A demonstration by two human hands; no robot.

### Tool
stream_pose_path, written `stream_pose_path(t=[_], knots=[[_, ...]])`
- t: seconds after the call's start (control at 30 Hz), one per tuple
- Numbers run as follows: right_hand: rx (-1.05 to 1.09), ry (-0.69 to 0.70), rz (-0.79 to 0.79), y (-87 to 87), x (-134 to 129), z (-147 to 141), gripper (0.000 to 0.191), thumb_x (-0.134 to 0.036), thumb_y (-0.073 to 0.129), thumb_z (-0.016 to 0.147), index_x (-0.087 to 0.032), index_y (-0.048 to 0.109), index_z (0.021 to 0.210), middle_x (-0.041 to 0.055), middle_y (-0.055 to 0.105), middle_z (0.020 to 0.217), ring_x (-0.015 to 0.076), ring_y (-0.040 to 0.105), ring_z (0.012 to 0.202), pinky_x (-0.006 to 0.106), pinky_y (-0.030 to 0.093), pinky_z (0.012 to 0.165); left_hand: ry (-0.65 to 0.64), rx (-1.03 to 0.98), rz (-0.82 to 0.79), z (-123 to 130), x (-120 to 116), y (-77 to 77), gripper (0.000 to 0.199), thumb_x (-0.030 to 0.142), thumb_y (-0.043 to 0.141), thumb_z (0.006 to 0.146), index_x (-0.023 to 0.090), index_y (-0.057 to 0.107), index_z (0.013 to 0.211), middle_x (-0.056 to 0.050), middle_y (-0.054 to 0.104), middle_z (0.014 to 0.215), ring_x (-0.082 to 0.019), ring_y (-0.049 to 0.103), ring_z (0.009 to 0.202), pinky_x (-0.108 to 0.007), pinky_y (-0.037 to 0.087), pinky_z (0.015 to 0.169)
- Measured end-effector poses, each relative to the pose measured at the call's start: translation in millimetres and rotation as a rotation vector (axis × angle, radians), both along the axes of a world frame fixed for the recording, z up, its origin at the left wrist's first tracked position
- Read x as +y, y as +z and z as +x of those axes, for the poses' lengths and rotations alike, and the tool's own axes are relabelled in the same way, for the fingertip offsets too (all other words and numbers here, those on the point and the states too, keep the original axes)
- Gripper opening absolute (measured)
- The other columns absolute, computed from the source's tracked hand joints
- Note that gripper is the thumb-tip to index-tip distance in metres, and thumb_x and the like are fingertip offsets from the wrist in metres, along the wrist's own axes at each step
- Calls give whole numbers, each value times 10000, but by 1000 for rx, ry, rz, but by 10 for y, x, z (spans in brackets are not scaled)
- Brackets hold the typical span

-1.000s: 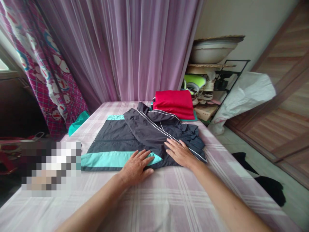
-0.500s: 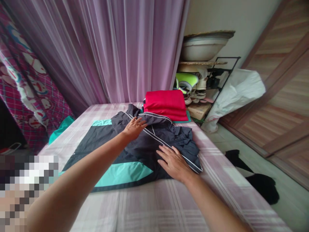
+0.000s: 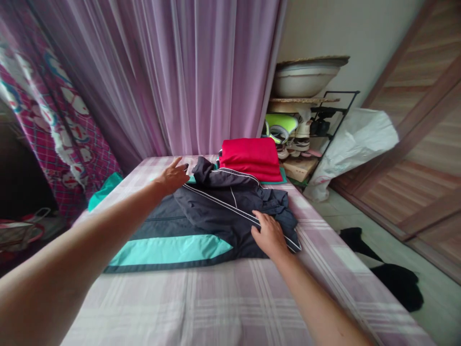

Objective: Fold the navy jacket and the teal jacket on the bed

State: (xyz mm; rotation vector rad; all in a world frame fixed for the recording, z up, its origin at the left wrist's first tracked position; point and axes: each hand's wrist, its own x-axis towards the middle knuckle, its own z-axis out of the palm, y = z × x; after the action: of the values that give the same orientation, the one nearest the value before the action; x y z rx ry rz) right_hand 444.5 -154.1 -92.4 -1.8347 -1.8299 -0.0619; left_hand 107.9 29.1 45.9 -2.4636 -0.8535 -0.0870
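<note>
A dark jacket (image 3: 212, 214), with a turquoise panel (image 3: 173, 251) along its near edge, lies spread on a plaid sheet (image 3: 216, 302), somewhat rumpled toward the right. White piping (image 3: 232, 207) slants across it. The right hand (image 3: 269, 234) rests on the jacket's right part, over the piping, fingers parted and slightly bent, seemingly released rather than grasping. The left hand (image 3: 173, 179) is at the far left edge, one finger lifted; its underside is hidden, so I cannot tell whether it pinches cloth there or merely hovers.

The step in hand looks like straightening the jacket's layers. The next move seems to call for a sure hold on that far edge, with the right hand as a steadying weight.

Just beyond the collar sits a folded red cloth (image 3: 249, 157); a purple curtain (image 3: 212, 72) hangs behind. To the right stand a white bag (image 3: 360, 144) and a basin (image 3: 304, 81) on a rack (image 3: 351, 103).
</note>
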Motion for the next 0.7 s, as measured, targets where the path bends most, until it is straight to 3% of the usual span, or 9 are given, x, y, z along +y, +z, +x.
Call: stream_pose_path(t=[0.17,0.33,0.43,0.53,0.63,0.7], knots=[[-29,84,73,-48,-16,99,369,-60,495,789,-206,699,1060,59,716,1013,209,643,968,318,471,887,40,49,142,-558,-535,165,238,95,473,885,227,664,835,-2,641,694,-179,590,797,-474,294,1149],[-146,121,113,-45,-154,177,351,-72,474,837,-220,700,1059,56,702,976,205,624,942,308,429,859,154,-54,143,-997,-1219,149,195,130,492,889,223,658,842,-22,660,735,-193,601,849,-477,275,1151],[-205,57,78,17,-313,165,346,-80,464,856,-225,707,1054,72,708,1014,221,615,952,323,403,822,277,-167,75,-1163,-1662,-35,188,127,507,844,237,659,861,-42,689,809,-228,613,912,-499,278,1141],[-215,-37,59,72,-450,149,324,-82,471,855,-230,717,1006,83,711,1025,231,608,944,337,387,798,411,-295,21,-1263,-2051,-326,238,130,489,814,253,671,907,-65,723,922,-266,629,978,-535,290,1121],[-192,-104,74,84,-509,148,309,-79,483,845,-225,722,974,87,711,1015,231,607,927,340,388,795,515,-350,-43,-1321,-2306,-594,292,128,471,811,236,676,988,-96,729,1020,-283,645,1005,-491,390,1024],[-187,-123,79,74,-510,151,306,-80,482,849,-221,725,972,89,709,1015,228,608,917,336,392,795,555,-348,-77,-1336,-2376,-690,314,117,459,820,224,673,1024,-109,724,1029,-285,653,994,-463,423,963]])
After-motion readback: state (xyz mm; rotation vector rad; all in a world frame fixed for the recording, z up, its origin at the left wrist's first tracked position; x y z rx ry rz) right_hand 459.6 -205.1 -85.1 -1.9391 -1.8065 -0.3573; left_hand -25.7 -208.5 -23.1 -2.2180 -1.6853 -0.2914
